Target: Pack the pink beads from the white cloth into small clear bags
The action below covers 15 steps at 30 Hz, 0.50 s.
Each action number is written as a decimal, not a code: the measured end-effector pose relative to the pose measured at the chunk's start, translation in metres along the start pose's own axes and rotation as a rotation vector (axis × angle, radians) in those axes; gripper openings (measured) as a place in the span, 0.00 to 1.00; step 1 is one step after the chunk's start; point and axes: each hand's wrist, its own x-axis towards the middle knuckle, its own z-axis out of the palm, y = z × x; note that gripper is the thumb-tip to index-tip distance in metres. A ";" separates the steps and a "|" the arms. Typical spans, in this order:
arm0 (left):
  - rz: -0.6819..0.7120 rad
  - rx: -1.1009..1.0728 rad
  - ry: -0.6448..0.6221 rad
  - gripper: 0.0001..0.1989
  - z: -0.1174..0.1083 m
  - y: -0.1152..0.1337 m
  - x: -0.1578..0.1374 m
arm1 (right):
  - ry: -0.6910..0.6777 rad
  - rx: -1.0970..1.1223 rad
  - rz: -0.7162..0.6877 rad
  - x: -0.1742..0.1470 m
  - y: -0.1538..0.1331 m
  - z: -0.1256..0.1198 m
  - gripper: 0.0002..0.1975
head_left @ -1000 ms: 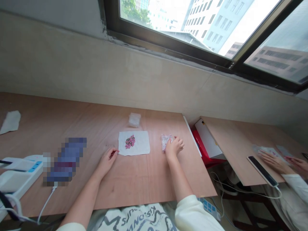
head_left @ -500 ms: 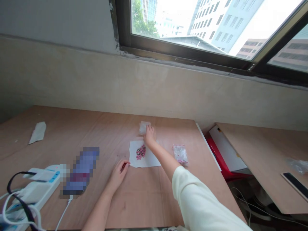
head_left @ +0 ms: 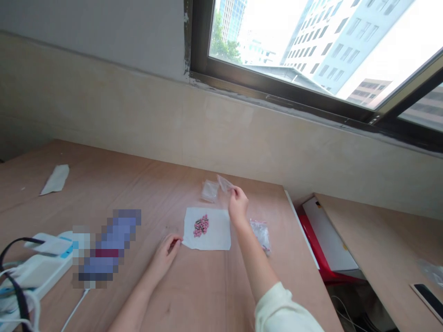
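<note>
Got a counter [head_left: 194, 295] with white paper [head_left: 219, 233], left hand [head_left: 168, 251] at the sheet's near-left corner, can't tell if pinching. Got a narrow grip, right hand [head_left: 238, 205], on a clear bag [head_left: 224, 183] by the counter's far edge. Looks like bag-lifting; calls for a steady pinch, away from pink beads [head_left: 200, 226] left of the paper's middle.

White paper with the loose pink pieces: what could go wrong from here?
The pink pieces lie loose on the white paper, and the left hand is at its near left corner: a tug could scatter them. The right hand seems to pinch the thin clear bag only by one end, so it might slip.
</note>
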 end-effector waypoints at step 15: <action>-0.118 -0.302 -0.222 0.15 0.010 0.061 0.002 | -0.406 0.804 0.738 -0.123 0.018 -0.043 0.12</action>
